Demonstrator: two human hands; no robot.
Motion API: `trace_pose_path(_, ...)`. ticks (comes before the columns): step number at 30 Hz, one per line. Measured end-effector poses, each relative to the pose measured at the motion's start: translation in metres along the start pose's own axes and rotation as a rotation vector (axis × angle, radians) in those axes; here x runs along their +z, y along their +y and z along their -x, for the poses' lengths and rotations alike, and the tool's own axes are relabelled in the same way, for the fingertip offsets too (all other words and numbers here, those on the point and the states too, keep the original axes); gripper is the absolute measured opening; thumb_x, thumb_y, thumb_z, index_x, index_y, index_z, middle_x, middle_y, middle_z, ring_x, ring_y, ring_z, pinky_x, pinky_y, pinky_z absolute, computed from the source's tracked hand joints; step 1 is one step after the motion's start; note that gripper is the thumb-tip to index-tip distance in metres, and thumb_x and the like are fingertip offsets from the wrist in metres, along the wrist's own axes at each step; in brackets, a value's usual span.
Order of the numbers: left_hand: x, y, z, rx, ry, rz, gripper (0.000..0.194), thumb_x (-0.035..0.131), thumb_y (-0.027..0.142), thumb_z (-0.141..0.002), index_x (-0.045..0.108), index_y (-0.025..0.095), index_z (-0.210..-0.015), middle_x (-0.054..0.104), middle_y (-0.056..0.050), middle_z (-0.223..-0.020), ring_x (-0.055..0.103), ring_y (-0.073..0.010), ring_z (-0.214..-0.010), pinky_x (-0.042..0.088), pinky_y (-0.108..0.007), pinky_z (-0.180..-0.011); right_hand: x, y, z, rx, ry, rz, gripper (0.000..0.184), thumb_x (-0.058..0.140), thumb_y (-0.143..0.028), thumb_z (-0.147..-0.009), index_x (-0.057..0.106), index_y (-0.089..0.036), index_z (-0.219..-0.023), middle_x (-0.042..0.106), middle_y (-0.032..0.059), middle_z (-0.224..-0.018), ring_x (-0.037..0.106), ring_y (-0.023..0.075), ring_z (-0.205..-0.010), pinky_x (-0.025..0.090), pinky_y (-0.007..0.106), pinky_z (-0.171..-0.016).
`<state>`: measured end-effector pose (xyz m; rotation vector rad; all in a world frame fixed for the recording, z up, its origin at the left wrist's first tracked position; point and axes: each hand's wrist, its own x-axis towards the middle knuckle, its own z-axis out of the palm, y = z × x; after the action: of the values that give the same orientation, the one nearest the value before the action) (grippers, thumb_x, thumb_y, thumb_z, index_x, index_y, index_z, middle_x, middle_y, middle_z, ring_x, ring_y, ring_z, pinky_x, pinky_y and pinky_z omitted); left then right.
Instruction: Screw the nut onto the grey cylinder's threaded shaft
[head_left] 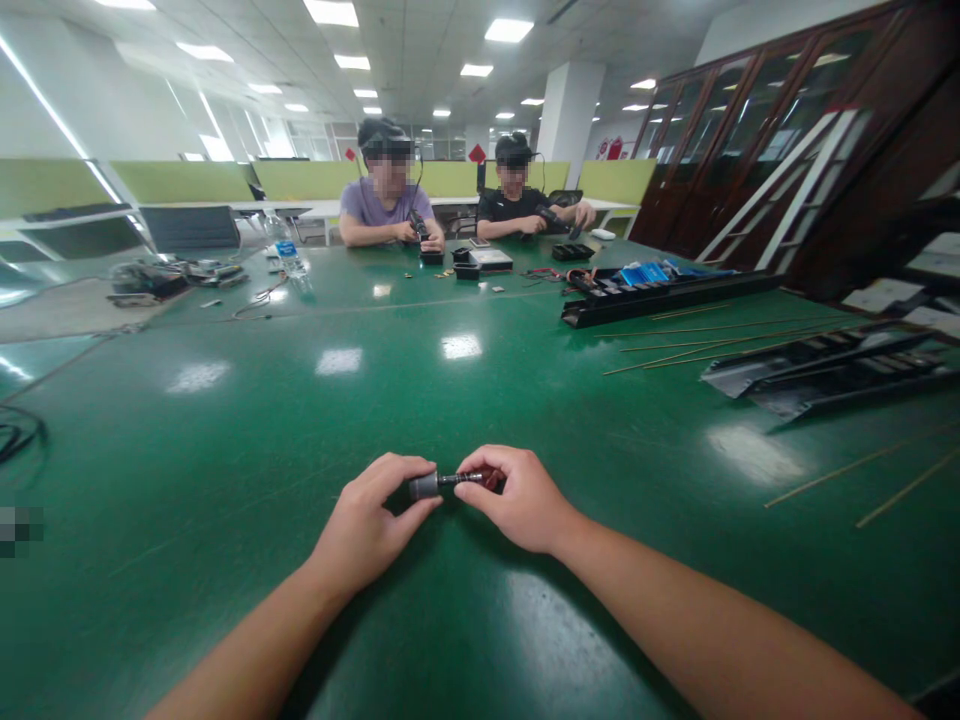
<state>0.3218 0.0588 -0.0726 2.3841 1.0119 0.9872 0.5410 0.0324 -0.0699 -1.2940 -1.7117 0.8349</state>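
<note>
Low over the green tabletop [247,500], my left hand [365,512] pinches a short grey cylinder [424,486] between thumb and fingers. A thin dark rod [453,479] with light bands lies in line with the cylinder and meets its right end. My right hand [529,503] is closed around the other end of this rod, where a reddish-brown part [493,480] shows between thumb and fingers. Whether rod and cylinder are joined or only touching, I cannot tell. My fingertips cover parts of both pieces.
Two people sit across the table, handling dark tools. Black trays [466,271] and a water bottle [287,250] stand toward the far side. On the right lie long black channels [645,304] and thin rods [682,352]. Cables [19,435] lie at the left edge.
</note>
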Motion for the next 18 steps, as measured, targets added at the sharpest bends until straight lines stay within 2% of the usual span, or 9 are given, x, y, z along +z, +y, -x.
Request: trace_pose_path(18, -0.0021, -0.0019, -0.0015, 0.003, 0.031, -0.011, 0.028, 0.07, 0.027, -0.086, 0.063, 0.024, -0.113, 0.068, -0.003, -0.105, 0.064, -0.0174, -0.098, 0.052, -0.031, -0.088, -0.0021, 0.0001, -0.0001, 0.033, 0.059, 0.002, 0.009, 0.068, -0.022, -0.078, 0.072, -0.018, -0.085, 0.062, -0.0012, -0.067, 0.053, 0.0122, -0.06, 0.041, 0.024, -0.057)
